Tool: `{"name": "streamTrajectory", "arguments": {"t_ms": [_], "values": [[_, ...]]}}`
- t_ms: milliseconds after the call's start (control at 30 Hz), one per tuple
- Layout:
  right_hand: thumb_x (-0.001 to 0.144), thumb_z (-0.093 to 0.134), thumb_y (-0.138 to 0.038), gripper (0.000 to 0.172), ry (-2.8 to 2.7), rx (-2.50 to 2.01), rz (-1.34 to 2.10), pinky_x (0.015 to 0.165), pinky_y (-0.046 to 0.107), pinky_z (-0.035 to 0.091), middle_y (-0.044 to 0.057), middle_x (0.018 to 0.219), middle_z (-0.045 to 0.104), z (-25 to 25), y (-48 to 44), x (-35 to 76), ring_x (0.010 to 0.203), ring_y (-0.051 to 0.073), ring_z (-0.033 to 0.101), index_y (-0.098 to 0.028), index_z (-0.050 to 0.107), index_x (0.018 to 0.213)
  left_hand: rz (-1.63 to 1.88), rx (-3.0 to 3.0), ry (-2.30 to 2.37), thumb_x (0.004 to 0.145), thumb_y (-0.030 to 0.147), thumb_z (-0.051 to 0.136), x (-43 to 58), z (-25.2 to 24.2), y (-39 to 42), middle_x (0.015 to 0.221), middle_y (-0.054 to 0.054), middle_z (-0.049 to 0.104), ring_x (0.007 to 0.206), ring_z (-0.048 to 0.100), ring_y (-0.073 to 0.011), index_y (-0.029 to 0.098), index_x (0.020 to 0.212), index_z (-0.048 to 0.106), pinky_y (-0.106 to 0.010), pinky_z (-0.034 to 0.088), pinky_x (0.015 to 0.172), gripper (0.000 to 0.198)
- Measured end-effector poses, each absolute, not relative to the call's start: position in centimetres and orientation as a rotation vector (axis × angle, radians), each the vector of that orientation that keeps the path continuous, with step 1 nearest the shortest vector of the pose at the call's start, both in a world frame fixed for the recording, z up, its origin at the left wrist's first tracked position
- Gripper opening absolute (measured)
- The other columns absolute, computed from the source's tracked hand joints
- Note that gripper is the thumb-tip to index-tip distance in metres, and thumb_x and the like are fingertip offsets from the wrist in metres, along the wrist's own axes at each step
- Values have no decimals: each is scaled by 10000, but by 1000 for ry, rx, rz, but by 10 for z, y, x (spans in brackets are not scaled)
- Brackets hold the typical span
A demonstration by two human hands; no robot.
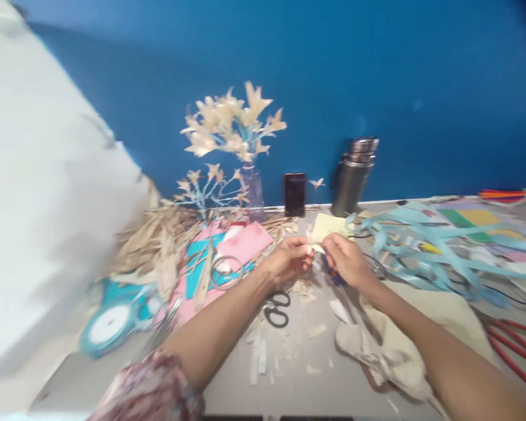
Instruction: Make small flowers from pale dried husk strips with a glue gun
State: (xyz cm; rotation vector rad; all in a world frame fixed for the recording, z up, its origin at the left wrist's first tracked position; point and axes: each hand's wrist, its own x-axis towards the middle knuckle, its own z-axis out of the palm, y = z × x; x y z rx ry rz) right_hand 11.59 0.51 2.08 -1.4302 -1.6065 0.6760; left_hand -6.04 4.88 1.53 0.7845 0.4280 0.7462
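Observation:
In the middle of the table my left hand pinches a small cream-coloured piece, which looks like dried husk or paper. Its fingertips meet those of my right hand, closed at the piece's other end. Under the right hand's fingers shows a dark blue object, too blurred to name; whether that hand grips it too, I cannot tell. Black-handled scissors lie below my left wrist among cream scraps. Behind the hands is a pale yellow sheet.
A vase of cream flowers, a phone and a steel flask stand along the blue wall. Dried husks and a ribbon spool are left. Light-blue ribbons, a cream cloth and red cable lie right.

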Motion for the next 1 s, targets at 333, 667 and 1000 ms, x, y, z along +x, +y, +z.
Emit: {"name": "streamTrajectory", "arguments": {"t_ms": [333, 667, 1000], "values": [[966, 387, -500, 451, -1565, -1440, 501, 513, 261, 390, -24, 474, 513, 26, 4, 108, 443, 132, 492, -220, 507, 633, 722, 782, 358, 620, 233, 893, -64, 9, 52, 703, -27, 653, 569, 584, -102, 134, 784, 636, -218, 447, 534, 321], [911, 497, -607, 476, -1294, -1037, 1116, 402, 216, 337, -2, 583, 586, 21, 11, 109, 430, 97, 460, -164, 650, 834, 743, 866, 393, 700, 216, 847, -63, 10, 55, 721, -45, 660, 564, 562, -82, 95, 798, 682, -210, 444, 548, 226], [886, 567, -609, 470, -1246, -933, 1210, 385, 189, 319, 0, 620, 603, 21, 11, 108, 423, 71, 457, -152, 673, 851, 718, 874, 401, 687, 218, 859, -62, 8, 55, 707, -35, 651, 561, 558, -74, 92, 799, 698, -202, 445, 547, 233]]}}
